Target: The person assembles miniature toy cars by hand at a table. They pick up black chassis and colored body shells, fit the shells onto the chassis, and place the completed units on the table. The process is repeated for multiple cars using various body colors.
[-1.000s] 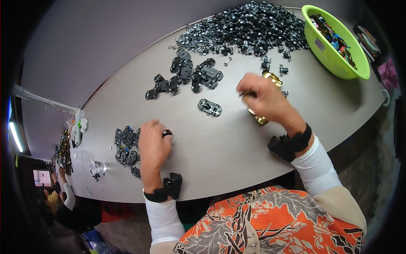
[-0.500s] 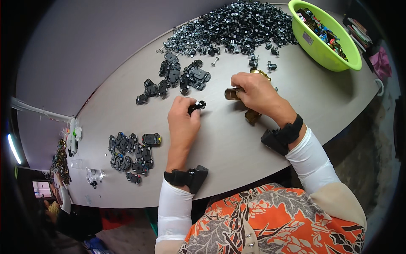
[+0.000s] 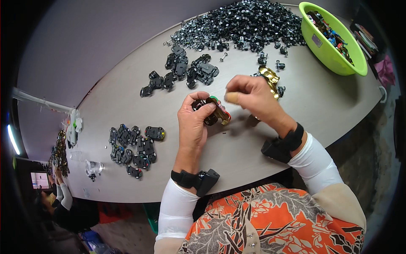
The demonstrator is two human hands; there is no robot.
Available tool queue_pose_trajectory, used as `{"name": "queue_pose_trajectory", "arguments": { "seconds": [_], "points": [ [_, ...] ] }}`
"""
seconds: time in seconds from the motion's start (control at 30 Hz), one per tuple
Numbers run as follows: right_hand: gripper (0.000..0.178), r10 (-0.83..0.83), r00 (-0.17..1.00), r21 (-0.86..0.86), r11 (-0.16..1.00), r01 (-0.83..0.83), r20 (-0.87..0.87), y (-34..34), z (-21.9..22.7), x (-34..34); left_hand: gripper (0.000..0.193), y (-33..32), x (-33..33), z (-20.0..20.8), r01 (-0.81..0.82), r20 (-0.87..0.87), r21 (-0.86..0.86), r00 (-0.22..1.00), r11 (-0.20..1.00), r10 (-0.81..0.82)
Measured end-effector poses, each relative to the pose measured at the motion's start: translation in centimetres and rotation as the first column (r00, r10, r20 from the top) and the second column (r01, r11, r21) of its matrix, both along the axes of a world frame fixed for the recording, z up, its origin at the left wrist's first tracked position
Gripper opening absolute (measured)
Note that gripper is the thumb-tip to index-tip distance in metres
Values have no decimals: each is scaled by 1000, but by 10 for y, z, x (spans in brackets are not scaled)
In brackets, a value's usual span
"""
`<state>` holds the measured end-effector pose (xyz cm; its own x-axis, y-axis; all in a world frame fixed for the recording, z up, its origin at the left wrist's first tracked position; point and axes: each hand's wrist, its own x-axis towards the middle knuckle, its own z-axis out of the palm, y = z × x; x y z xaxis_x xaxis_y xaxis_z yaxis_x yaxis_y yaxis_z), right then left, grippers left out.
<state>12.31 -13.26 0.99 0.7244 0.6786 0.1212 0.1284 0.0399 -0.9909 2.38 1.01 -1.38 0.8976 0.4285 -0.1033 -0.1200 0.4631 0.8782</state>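
My left hand point(image 3: 195, 117) is closed around a toy car body point(image 3: 221, 113), its brown hollow inside facing up and red and green showing at its edge. A dark car part sits within the same grip, partly covered by the fingers. Just right of it, my right hand point(image 3: 256, 97) hovers with thumb and fingers pressed together; whatever they pinch is hidden. Shiny gold car bodies point(image 3: 270, 76) lie beyond the right hand, with small black wheel pieces point(image 3: 280, 65) beside them.
A big heap of wheel-and-axle pieces point(image 3: 245, 25) covers the far table. Black car bases point(image 3: 179, 65) lie left of centre, assembled cars point(image 3: 145, 146) nearer left. A green basin point(image 3: 334, 40) stands far right, clear cups point(image 3: 94, 167) at left. Another person point(image 3: 57, 201) works at far left.
The car body taken from beside the gold pieces is now in my left hand with the dark part. My right hand has let go of it and stays close by, fingers pinched.
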Motion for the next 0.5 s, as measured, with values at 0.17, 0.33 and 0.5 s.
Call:
{"name": "queue_pose_trajectory", "arguments": {
  "seconds": [0.17, 0.33, 0.5],
  "points": [
    [16, 225, 883, 14, 971, -241, -411, -4, -6, 5, 22, -1, 1, 0, -49, -9, 49, 999, 998, 49],
    [17, 265, 849, 86, 963, -254, -456, 4, -13, -6, 19, 0, -1, 0, -44, 18, -4, 999, 999, 44],
    [20, 245, 845, 139, 969, -203, -476, 5, -14, -10, 20, -2, -1, -3, 1, 31, -81, 1000, 997, 2]
  ]
}}
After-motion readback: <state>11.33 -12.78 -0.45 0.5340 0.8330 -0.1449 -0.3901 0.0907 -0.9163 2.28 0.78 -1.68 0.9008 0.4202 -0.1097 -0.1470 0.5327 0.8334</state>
